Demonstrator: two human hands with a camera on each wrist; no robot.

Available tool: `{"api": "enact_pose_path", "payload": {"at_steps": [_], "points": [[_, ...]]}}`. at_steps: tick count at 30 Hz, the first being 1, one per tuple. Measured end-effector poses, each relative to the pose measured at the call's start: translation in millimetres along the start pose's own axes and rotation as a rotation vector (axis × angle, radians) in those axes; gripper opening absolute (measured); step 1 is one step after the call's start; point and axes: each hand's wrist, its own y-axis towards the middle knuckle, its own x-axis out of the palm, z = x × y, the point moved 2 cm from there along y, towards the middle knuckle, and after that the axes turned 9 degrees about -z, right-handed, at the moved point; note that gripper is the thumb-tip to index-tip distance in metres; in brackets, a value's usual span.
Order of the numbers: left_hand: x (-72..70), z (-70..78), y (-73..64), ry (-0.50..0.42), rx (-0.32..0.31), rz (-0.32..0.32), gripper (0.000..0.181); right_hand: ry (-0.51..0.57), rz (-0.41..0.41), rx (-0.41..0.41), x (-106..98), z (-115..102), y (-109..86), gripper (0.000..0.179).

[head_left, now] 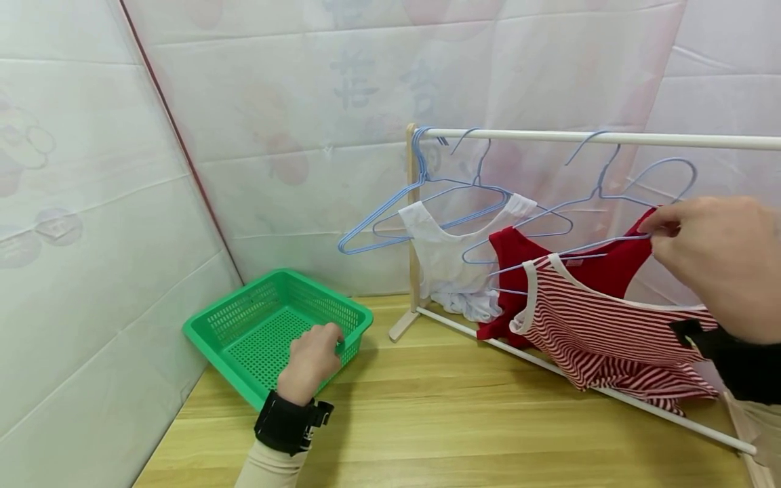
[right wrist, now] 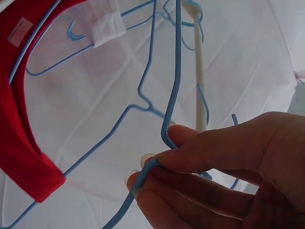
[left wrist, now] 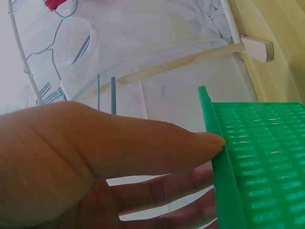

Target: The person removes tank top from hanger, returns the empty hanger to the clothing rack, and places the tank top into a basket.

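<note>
Left grip (head_left: 311, 362) pinches green basket (head_left: 317, 298) by rim, back left corner of bench (head_left: 396, 420). Right grip (head_left: 726, 264) pinches blue hanger (right wrist: 177, 57) bearing striped top (head_left: 610, 332). Room between basket and rack (head_left: 531, 136).

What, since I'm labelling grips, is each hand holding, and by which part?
Left hand: green basket, by its rim. Right hand: blue hanger, near the base of its hook.

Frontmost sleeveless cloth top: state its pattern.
The sleeveless cloth top has narrow red and white stripes, best seen in the head view.
</note>
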Motion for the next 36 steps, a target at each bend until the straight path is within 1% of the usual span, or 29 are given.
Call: {"api": "enact_pose_path", "payload": {"at_steps": [1,2,4,5,6,11,16,25,29,36], "points": [[0.0,0.0,0.1,0.002,0.001,-0.001,0.039,-0.167,0.004,0.035,-2.1,-6.9,3.2,0.028],[-0.1,0.2,-0.1,0.002,0.002,-0.003,0.039,-0.224,-0.002,0.091,-3.2,-13.3,6.6,0.027],[-0.2,0.5,-0.3,0.004,0.002,-0.005,0.038,-0.24,0.002,0.093,-2.1,-21.0,10.5,0.029],[-0.3,0.6,-0.4,0.005,0.002,-0.004,0.038,-0.272,-0.002,0.099,-1.7,-24.7,12.6,0.03],[-0.6,0.8,-0.5,0.006,0.002,-0.003,0.038,-0.294,-0.001,0.088,-1.1,-27.8,13.9,0.03],[-0.6,1.1,0.6,0.005,-0.002,0.0,0.038,-0.285,0.008,0.026,4.9,-39.9,19.0,0.031],[0.0,0.8,0.9,-0.003,-0.004,0.001,0.039,-0.262,0.042,-0.045,10.5,-54.0,23.9,0.028],[-0.3,0.8,0.3,-0.004,0.002,-0.006,0.038,-0.217,0.108,-0.186,18.9,-74.2,29.6,0.015],[-0.6,1.3,0.1,-0.002,0.002,-0.009,0.038,-0.192,0.122,-0.216,20.5,-81.5,31.6,0.014],[0.0,0.2,-0.4,-0.002,-0.004,-0.012,0.039,-0.164,0.144,-0.242,22.3,-95.3,36.5,0.013]]}}
